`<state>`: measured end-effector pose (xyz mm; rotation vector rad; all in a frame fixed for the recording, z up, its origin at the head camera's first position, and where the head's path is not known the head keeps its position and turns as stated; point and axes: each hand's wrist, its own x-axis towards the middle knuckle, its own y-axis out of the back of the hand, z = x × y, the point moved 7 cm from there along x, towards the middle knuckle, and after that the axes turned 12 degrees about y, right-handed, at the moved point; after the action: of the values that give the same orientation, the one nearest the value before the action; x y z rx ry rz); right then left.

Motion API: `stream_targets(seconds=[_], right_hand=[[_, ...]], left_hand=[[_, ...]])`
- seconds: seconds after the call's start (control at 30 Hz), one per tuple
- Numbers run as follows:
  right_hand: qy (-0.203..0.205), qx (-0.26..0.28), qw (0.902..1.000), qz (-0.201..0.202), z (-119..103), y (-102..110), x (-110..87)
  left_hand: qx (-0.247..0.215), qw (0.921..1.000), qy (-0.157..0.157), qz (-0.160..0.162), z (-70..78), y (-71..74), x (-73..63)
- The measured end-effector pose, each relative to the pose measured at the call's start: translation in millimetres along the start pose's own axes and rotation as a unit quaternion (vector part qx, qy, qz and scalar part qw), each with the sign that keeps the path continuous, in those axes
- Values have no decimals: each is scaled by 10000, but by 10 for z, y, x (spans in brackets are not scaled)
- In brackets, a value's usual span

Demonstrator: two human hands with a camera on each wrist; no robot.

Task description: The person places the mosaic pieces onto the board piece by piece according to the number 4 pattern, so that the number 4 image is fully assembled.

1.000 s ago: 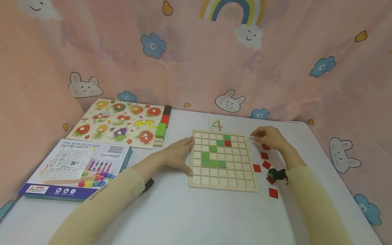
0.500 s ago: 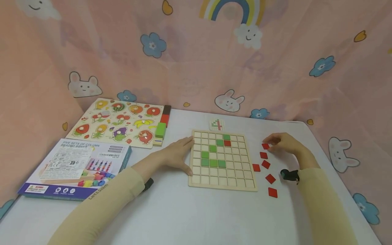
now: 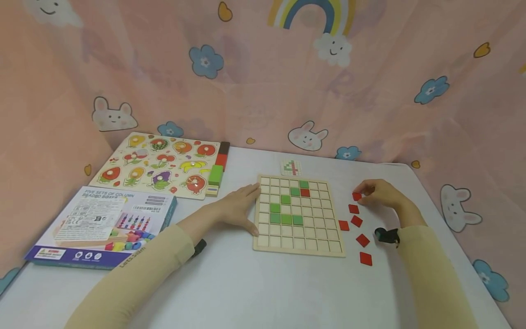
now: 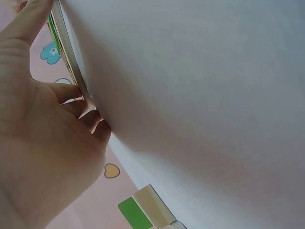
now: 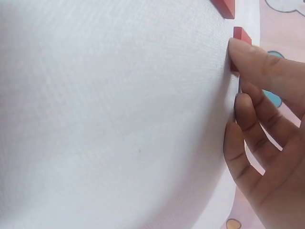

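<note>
A wooden grid board (image 3: pixel 316 228) lies on the white table, with several green tiles (image 3: pixel 286 219) and one red tile (image 3: pixel 305 193) in its cells. My left hand (image 3: pixel 236 208) rests against the board's left edge, thumb and fingers spread apart. The left wrist view shows those fingertips touching the board's side (image 4: pixel 71 67). Right of the board, my right hand (image 3: pixel 382 194) pinches a red square tile (image 3: pixel 356 196) between thumb and fingers. In the right wrist view the thumb covers part of that tile (image 5: pixel 242 36). Several loose red tiles (image 3: pixel 362 240) lie nearer me.
Behind the board lies a small pattern card (image 3: pixel 291 167). To the left are a fruit knob puzzle (image 3: pixel 181 157), a boxed bead set (image 3: pixel 102 228) and a row of coloured blocks (image 3: pixel 216 174). A pink printed cloth (image 3: pixel 255 91) hangs behind the table.
My right hand has moved right and towards me, from beside the board's upper right corner to the farthest loose red tile, and now pinches it. The left hand has stayed still.
</note>
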<state>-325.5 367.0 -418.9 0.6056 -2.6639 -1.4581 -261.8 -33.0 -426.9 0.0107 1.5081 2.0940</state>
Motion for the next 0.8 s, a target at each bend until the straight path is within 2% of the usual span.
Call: stream_targets(seconds=[0.23,0.5,0.63,0.8], right_hand=[[-18,-224,9996,141,-23,73,1],[91,17,9996,262,-88,133,5],[184,-21,9991,391,-223,131,43],[432,-112,9975,540,-515,64,102]], left_hand=[[-7,10000,19,-19,1,3,1],[-15,10000,24,-30,-4,5,4],[8,10000,23,-11,-4,10,2],[27,10000,6,9,2,8,2]])
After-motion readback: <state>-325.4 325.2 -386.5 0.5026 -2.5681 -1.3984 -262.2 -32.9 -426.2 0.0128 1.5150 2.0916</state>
